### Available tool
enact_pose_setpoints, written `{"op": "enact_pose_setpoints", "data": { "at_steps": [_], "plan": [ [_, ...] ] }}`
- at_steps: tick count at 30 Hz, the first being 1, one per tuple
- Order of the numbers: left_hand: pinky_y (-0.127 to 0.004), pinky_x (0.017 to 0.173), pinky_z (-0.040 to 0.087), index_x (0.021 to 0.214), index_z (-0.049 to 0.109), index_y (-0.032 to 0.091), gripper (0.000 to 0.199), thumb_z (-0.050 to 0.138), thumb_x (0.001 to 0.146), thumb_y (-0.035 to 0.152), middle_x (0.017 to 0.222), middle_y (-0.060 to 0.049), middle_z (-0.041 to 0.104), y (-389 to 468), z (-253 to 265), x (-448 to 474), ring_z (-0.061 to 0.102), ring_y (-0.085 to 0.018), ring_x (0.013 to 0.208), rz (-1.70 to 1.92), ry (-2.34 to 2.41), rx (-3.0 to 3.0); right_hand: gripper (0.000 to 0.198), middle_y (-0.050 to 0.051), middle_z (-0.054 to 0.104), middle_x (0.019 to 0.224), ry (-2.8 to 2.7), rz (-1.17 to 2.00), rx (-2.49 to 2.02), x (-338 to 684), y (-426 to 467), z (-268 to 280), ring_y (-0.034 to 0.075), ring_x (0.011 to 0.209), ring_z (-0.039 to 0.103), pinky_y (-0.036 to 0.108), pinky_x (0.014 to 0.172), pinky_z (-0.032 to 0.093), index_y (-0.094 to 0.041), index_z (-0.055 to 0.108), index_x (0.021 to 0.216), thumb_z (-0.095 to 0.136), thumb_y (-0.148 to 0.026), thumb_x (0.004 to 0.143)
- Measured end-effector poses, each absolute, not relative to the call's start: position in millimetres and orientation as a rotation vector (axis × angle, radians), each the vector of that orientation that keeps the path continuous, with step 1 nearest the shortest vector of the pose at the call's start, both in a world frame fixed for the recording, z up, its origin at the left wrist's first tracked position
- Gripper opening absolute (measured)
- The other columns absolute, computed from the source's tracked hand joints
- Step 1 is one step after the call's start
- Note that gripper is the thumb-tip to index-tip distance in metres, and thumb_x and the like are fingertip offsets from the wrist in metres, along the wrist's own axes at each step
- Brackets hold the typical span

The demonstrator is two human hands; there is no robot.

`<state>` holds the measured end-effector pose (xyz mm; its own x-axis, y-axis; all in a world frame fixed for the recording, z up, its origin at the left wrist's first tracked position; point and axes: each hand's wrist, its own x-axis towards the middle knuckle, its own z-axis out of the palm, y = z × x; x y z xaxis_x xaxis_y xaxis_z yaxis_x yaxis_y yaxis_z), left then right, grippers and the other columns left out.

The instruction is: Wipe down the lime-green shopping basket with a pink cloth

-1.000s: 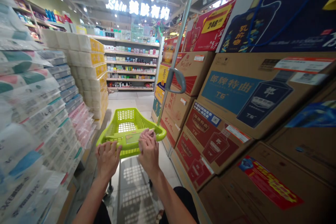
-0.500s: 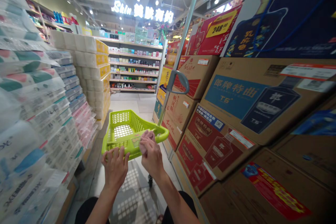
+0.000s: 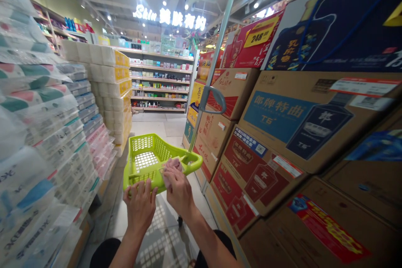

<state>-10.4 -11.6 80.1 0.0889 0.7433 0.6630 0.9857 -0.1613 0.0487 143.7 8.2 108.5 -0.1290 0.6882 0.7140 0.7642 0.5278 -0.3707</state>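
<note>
The right hand (image 3: 178,190) pinches a cloth (image 3: 172,165) on the near edge of the cart (image 3: 194,162); the left hand (image 3: 140,202) curls over that edge, grip hard to see. Seems like wiping; the next rub needs a steady cart.

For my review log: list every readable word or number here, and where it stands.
"Skin 美肤有约": lit sign
"248": yellow price tag on a red box; its smaller digits are blurred
"郎牌特曲 T6": blue panel of a brown carton
Too small or blurred to read: shelf products, the white-and-orange label, the red-and-yellow sticker.
</note>
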Motion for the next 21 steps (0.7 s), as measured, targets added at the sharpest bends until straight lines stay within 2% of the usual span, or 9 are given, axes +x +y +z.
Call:
{"op": "enact_pose_setpoints", "data": {
  "at_steps": [6,14,21],
  "plan": [
    [-0.047,0.100,0.025,0.116,0.061,0.020,0.034,0.042,0.094,0.037,0.102,-0.008,0.066,-10.6,80.1,-13.5,0.050,-0.026,0.105,-0.809,-1.684,-1.990,0.035,0.008,0.068,0.113,-1.612,-0.164,-1.411,178.1,29.2,102.3,0.020,0.112,0.059,0.040,0.105,0.043,-0.019,0.064,0.107,0.046,-0.006,0.080],
    [-0.049,0.100,0.025,0.114,0.062,0.021,0.033,0.043,0.094,0.037,0.101,-0.009,0.066,-9.2,79.3,-12.6,0.051,-0.028,0.105,-0.875,-1.681,-1.971,0.035,0.010,0.062,0.127,-1.769,-0.130,-1.226,138.2,3.1,98.5,0.022,0.127,0.051,0.041,0.110,0.039,-0.018,0.064,0.107,0.044,-0.004,0.081],
    [-0.048,0.099,0.026,0.117,0.061,0.020,0.034,0.043,0.094,0.037,0.104,-0.009,0.067,-11.9,79.7,-17.8,0.051,-0.027,0.105,-0.812,-1.677,-1.992,0.037,0.007,0.067,0.113,-1.635,-0.110,-1.435,187.0,23.1,103.6,0.021,0.112,0.058,0.036,0.099,0.045,-0.020,0.063,0.105,0.045,-0.003,0.077]
  ]
}}
